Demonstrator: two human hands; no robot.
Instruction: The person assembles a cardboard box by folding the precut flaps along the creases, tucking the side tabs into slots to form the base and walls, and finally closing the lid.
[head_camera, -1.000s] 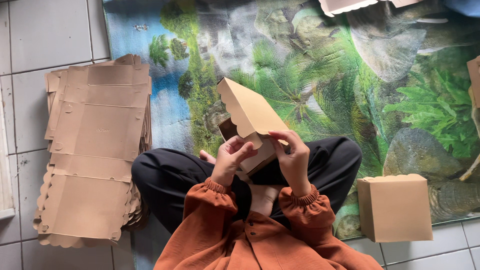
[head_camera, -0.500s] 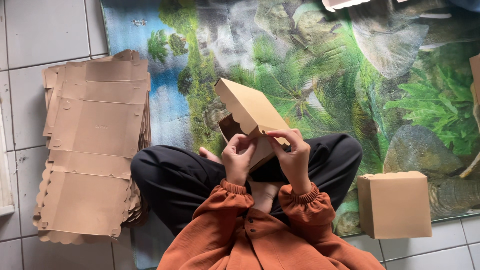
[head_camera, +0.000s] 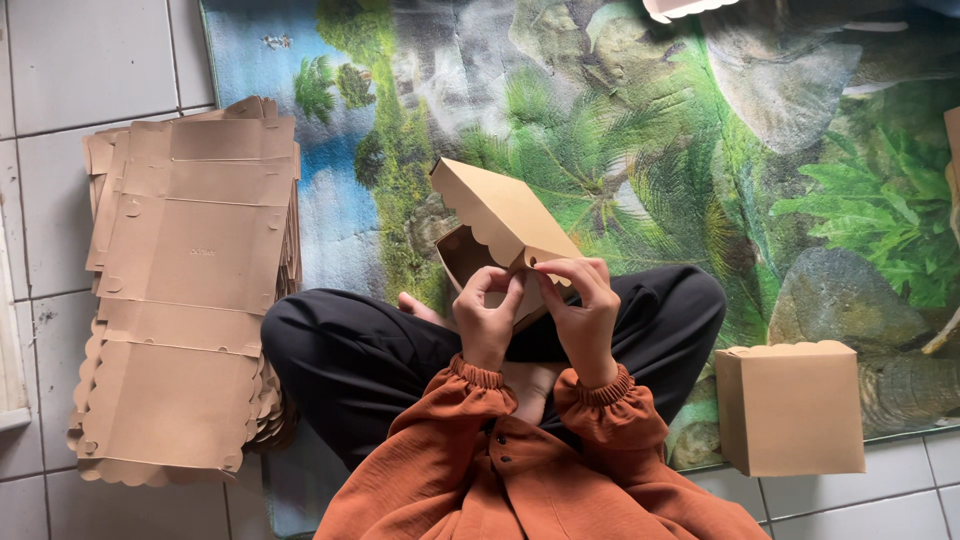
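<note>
I sit cross-legged and hold a half-folded brown cardboard box (head_camera: 495, 215) over my lap. Its scalloped lid is tilted up and the inside is open toward me. My left hand (head_camera: 488, 315) grips the near left wall of the box. My right hand (head_camera: 582, 310) pinches a side flap at the box's near right corner. Both sleeves are rust orange.
A stack of flat brown box blanks (head_camera: 185, 290) lies on the tiled floor at my left. A finished closed box (head_camera: 790, 408) stands at my right on the jungle-print mat (head_camera: 700, 150). Another blank's edge (head_camera: 690, 8) shows at the top.
The box has tipped slightly, and my fingers have shifted along its near edge, with the right hand now pinching the flap.
</note>
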